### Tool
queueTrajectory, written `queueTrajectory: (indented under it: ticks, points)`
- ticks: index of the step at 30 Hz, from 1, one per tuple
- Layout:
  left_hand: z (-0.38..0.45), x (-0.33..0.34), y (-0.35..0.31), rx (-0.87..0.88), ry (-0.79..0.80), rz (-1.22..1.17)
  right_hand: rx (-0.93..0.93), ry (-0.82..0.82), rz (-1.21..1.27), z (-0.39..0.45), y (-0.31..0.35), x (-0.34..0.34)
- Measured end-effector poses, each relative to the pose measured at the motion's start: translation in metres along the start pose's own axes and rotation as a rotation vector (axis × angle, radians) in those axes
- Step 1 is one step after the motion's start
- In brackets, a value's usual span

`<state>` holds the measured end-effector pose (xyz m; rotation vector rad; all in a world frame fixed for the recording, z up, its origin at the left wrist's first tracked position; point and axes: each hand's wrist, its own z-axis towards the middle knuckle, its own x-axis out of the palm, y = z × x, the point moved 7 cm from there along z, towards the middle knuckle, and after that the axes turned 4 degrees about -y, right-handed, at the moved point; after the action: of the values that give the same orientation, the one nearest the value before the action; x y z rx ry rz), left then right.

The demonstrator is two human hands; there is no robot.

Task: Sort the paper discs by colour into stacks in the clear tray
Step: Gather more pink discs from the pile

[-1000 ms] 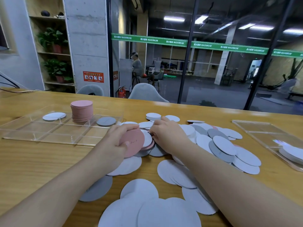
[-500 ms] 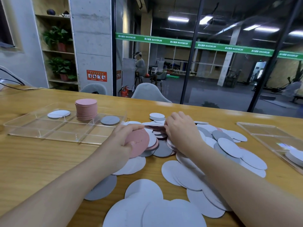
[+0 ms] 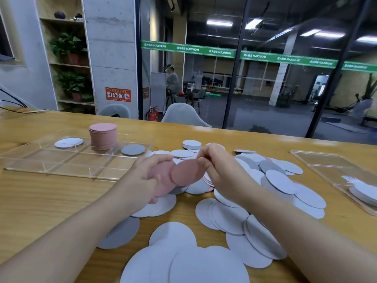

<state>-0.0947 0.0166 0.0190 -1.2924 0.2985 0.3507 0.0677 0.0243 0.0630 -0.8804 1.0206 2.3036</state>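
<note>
My right hand (image 3: 221, 170) pinches a pink disc (image 3: 186, 172) by its right edge, lifted above the heap. My left hand (image 3: 142, 178) grips a small bunch of pink discs (image 3: 163, 185) just left of it; the two overlap. Under and around both hands lies a heap of white, grey and pink paper discs (image 3: 273, 180). The clear tray (image 3: 67, 169) sits at the left. Its back compartments hold a tall pink stack (image 3: 103, 135), a few white discs (image 3: 68, 142) and a grey disc (image 3: 133, 149).
A second clear tray (image 3: 318, 158) with white discs (image 3: 365, 192) stands at the right edge. More white discs (image 3: 183, 262) and a grey disc (image 3: 122, 233) lie near the table's front. Beyond the table's far edge stand chair backs (image 3: 183, 115) and a glass wall.
My right hand has come out of the heap with a pink disc pinched in its fingers and lifted it toward the left hand's bunch. The left hand has barely moved.
</note>
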Motion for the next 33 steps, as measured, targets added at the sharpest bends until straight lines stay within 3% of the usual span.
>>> queueTrajectory:
  ticks: [9,17,23,33]
  points:
    - [-0.004,0.005,-0.005,0.103,0.033,0.04,-0.095,0.008,0.006,-0.01,0.009,0.026]
    - [-0.001,-0.01,-0.007,0.075,-0.126,0.002,-0.245,0.003,-0.53,-0.003,-0.022,0.027]
    - [0.001,-0.017,-0.001,0.021,-0.204,-0.017,-0.361,0.028,-0.734,0.01,-0.021,0.04]
    - [0.0,-0.017,-0.001,0.01,-0.203,-0.04,-0.533,0.013,-0.707,0.01,-0.012,0.043]
